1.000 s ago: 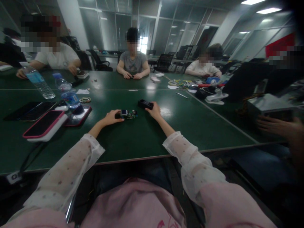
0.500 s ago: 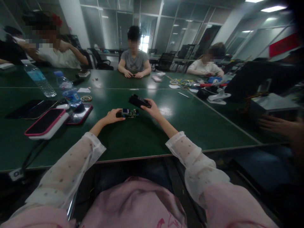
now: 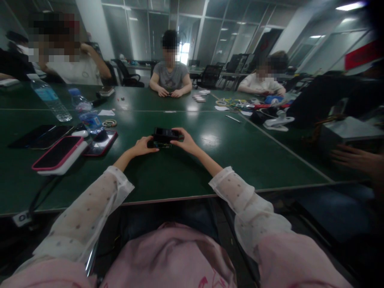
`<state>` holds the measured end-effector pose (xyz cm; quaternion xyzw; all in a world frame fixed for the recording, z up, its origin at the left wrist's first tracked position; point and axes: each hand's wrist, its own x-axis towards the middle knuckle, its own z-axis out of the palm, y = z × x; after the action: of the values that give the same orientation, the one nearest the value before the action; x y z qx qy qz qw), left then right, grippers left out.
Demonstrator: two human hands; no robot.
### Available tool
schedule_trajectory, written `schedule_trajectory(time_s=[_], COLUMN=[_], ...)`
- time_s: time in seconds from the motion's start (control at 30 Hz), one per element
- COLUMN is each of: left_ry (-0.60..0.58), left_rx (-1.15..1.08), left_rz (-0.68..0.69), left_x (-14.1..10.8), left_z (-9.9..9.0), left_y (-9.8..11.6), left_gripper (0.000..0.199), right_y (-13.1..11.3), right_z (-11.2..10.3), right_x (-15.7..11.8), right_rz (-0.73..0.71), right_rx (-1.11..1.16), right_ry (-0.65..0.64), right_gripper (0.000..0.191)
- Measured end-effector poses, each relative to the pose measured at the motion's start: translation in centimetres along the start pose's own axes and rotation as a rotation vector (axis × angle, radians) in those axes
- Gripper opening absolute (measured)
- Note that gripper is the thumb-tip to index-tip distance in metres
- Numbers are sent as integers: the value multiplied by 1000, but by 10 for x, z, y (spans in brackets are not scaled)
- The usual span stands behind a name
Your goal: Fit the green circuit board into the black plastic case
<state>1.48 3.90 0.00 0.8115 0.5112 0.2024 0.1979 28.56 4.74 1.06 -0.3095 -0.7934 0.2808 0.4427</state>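
Observation:
My left hand [image 3: 142, 147] grips the left end of a small circuit board [image 3: 163, 145], whose front edge shows just above the green table [image 3: 192, 172]. Over the board lies a black casing [image 3: 166, 134] with a rectangular window, covering most of it. My right hand [image 3: 185, 142] holds the casing at its right end, thumb in front and fingers behind. Whether the two parts are fully joined cannot be made out.
Phones [image 3: 58, 153], a power bank and water bottles [image 3: 52, 100] stand at the left. Cables [image 3: 234, 103] and a white clamp [image 3: 277, 121] lie at the back right. People sit across the table; another person's hand [image 3: 354, 158] is at the far right.
My right hand has moved left and slightly down, bringing the black casing from beside the board to over it. The board's screen is now covered. My left hand has stayed in place.

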Motion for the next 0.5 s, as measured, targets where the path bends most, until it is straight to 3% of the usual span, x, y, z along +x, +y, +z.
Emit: schedule_trajectory(time_s=[0.27, 0.5], left_ry=[7, 14], left_rx=[83, 44], left_rz=[-74, -72], left_x=[-1, -1], left_z=[0, -1], left_y=[5, 6], left_gripper=[92, 85], right_y=[15, 20], right_z=[7, 9], right_x=[-5, -6], right_rz=[-15, -43], right_rx=[-185, -254], right_ry=[-138, -168], right_gripper=[55, 59])
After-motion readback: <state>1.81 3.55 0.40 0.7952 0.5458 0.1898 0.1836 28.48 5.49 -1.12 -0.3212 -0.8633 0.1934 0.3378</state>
